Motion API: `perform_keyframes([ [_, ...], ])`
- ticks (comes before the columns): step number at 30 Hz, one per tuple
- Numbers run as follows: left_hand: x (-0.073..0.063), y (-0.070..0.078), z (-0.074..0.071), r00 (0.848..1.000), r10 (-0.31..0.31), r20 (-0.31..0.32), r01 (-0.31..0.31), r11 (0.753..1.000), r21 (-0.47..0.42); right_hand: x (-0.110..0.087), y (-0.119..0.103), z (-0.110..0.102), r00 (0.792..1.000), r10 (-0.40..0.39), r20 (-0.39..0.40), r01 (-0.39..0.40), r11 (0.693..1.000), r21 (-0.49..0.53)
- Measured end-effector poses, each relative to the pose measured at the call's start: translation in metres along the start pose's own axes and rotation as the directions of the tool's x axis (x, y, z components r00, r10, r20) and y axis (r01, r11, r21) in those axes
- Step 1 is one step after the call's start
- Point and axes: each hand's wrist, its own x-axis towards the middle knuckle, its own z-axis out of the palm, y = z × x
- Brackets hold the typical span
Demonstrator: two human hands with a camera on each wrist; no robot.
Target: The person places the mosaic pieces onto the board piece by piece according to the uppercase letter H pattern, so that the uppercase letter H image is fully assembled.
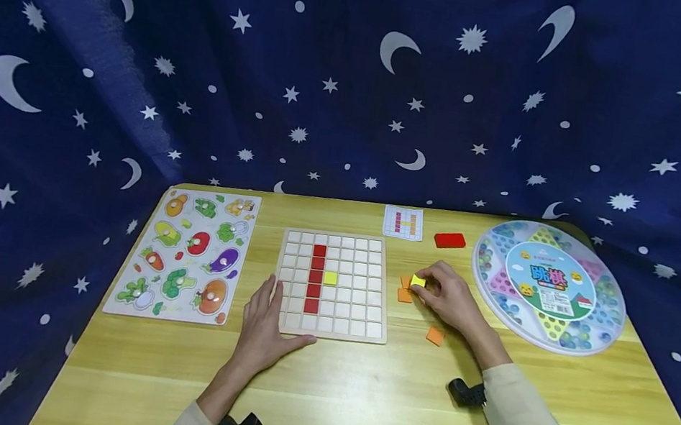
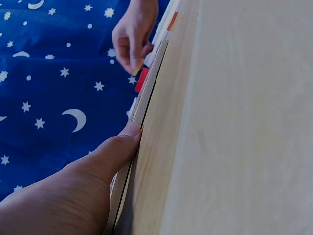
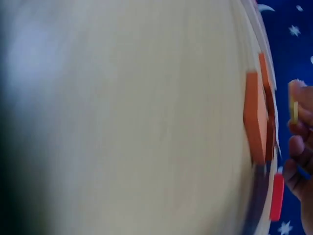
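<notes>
Right grip pinching a yellow tile [image 1: 418,281] by the orange tiles; left hand [image 1: 265,322] on the grid board [image 1: 328,325].

From here: right hand [image 1: 454,300] has the tile between thumb and fingertips, off the board's right side, nearest orange tiles [image 1: 405,296] just under it. Left grip unclenched, fingers extended along board's left edge, thumb out against near edge. Board lies flat on the counter [image 1: 353,403]: column of red tiles [image 1: 315,276], one yellow square [image 1: 330,279] right of its middle. Pattern card [image 1: 402,233] and red block [image 1: 450,240] sit beyond the right hand.
</notes>
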Motion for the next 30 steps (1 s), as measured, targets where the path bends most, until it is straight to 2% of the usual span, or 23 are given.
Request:
perform_keyframes([
  [5, 0.0, 0.0, 0.001, 1.0, 0.008, -0.005, -0.008, 1.0, -0.005, 0.014, -0.02, 0.011, 0.997, -0.07, 0.039, 0.07, 0.997, 0.018],
  [10, 0.001, -0.001, 0.001, 1.0, 0.006, -0.013, -0.006, 1.0, 0.0, 0.027, -0.04, 0.029, 0.983, -0.154, 0.096, 0.156, 0.988, -0.015],
  [20, 0.001, -0.002, -0.001, 1.0, -0.027, 0.01, 0.027, 1.0, 0.005, 0.047, -0.075, 0.058, 0.958, -0.15, 0.244, 0.176, 0.981, -0.087],
  [30, 0.002, -0.003, -0.001, 1.0, -0.013, -0.01, 0.013, 1.0, 0.014, 0.057, -0.079, 0.07, 0.956, -0.15, 0.252, 0.183, 0.977, -0.112],
])
